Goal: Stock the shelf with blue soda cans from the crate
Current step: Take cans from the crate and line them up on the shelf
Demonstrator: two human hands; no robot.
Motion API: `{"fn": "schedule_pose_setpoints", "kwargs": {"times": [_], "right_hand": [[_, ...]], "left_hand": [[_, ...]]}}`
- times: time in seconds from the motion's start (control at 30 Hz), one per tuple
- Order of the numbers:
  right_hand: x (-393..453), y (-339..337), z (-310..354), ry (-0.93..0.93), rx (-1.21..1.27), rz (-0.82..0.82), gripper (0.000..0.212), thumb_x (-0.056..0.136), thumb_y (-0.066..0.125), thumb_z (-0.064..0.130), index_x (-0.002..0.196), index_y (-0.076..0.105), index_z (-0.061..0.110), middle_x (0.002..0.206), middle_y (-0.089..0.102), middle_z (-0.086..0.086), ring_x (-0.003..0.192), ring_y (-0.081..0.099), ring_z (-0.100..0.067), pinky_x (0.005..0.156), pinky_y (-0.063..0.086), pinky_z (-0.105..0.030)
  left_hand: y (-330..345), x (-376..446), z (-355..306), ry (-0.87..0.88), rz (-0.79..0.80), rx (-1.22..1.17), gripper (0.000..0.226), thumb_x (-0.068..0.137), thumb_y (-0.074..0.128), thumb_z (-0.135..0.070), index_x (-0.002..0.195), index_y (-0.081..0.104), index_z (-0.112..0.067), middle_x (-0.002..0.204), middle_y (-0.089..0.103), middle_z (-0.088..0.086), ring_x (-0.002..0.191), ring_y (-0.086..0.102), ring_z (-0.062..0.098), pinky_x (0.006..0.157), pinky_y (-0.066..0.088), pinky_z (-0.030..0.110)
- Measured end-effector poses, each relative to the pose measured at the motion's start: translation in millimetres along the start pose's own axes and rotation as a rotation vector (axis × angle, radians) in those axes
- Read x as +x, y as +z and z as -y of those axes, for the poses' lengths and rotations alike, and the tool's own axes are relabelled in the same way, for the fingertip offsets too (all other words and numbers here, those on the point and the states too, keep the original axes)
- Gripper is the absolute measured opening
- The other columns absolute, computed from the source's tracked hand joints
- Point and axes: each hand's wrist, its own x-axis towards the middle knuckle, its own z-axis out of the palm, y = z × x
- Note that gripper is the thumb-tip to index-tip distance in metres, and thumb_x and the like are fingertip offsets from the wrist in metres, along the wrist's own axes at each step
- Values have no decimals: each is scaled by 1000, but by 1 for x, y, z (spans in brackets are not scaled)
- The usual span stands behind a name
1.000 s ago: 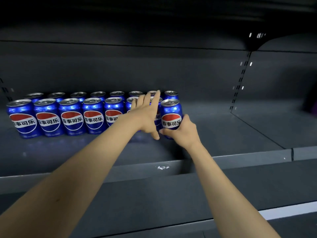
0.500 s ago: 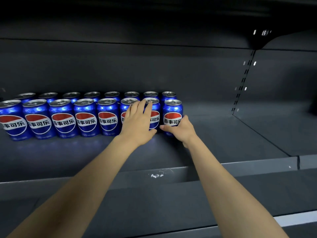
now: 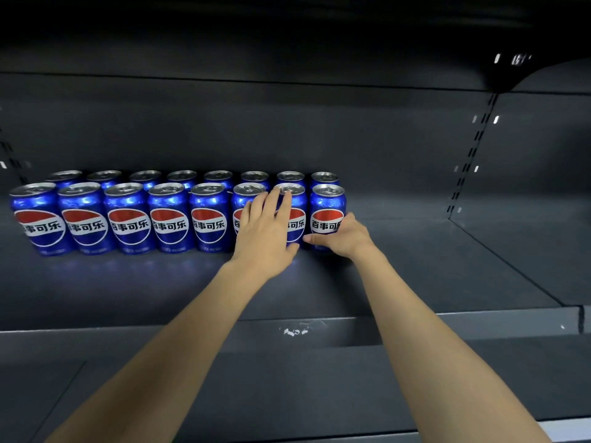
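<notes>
- Left hand: fingers straight, released, laid flat against front-row cans.
- Right hand: grasping end can low.
- Two upright rows on shelf.

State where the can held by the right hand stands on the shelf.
In the head view, the can stands at the front row's right end, gripped by the right hand.

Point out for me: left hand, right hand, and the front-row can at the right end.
left hand [image 3: 265, 231], head view, on the back of the hand.
right hand [image 3: 347, 239], head view, on the back of the hand.
rightmost front can [image 3: 327, 203], head view, on its blue side above the logo.
</notes>
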Motion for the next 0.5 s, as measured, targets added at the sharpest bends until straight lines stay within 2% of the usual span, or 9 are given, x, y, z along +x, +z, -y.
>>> {"fn": "schedule_pose_setpoints", "kwargs": {"times": [0.3,0.4,0.5], "right_hand": [[-4,0,7,58,50,3,91,61,86,46,128,37,8,130,52,-8,120,51,-26,101,44,-41],[-12,2,10,83,1,-14,96,63,83,50,132,32,7,135,45,-12,127,43,-29,105,40,-40],[-31,4,15,84,-89,-105,98,66,79,55,135,30,6,137,37,-15,130,35,-31,103,35,-38]], "left_hand": [[0,1,-1,-16,23,0,85,89,58,-40,151,5,-15,157,2,5,143,4,25,115,8,39],[-1,1,-1,-21,28,-9,85,89,58,-40,151,6,-15,157,3,5,144,3,26,115,8,40],[-1,-2,1,-24,26,-29,85,88,58,-41,151,7,-15,157,5,7,144,3,27,115,8,40]]}}
